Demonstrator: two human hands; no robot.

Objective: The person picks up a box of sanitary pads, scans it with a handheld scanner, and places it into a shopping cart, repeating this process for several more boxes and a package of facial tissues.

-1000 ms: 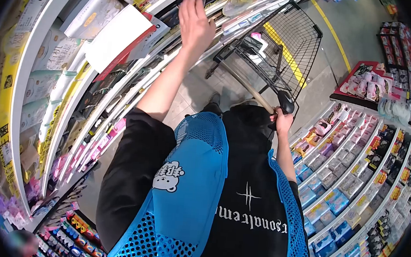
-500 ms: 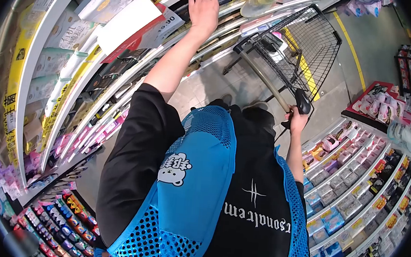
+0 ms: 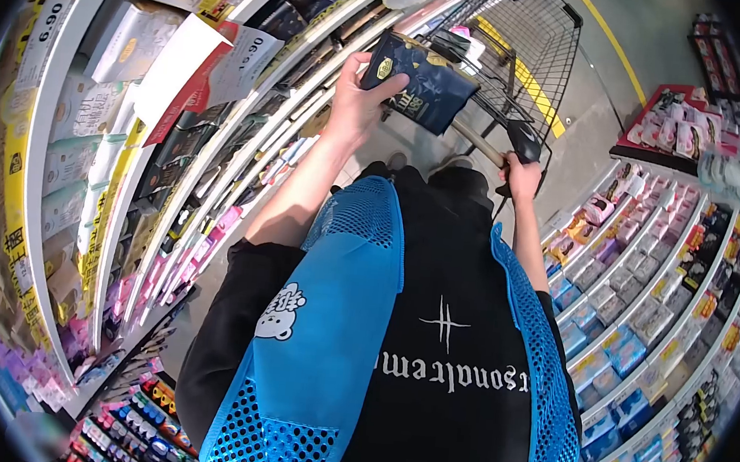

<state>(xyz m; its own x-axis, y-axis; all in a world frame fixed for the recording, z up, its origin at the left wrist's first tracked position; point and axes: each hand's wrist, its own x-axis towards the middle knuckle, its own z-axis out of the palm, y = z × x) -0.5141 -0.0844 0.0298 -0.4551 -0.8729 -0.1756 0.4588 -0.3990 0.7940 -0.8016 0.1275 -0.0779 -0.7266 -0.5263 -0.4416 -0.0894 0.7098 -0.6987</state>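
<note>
My left hand is closed on a black soft pack with gold print and a yellow label, its thumb lying across the front. The pack is held in the air between the left shelves and the shopping cart. My right hand wraps round the black end of the handle of the cart. In the wire basket, which the pack partly covers, lie a few small white, pink and dark items.
Tall shelves of packaged goods and price tags curve along my left. On the right stand lower shelves of small packs and a red display bin. Grey floor with yellow lines runs beyond the cart.
My left hand has come away from the shelf, down and towards the cart, and now holds the black pack. My right hand stays on the cart handle.
</note>
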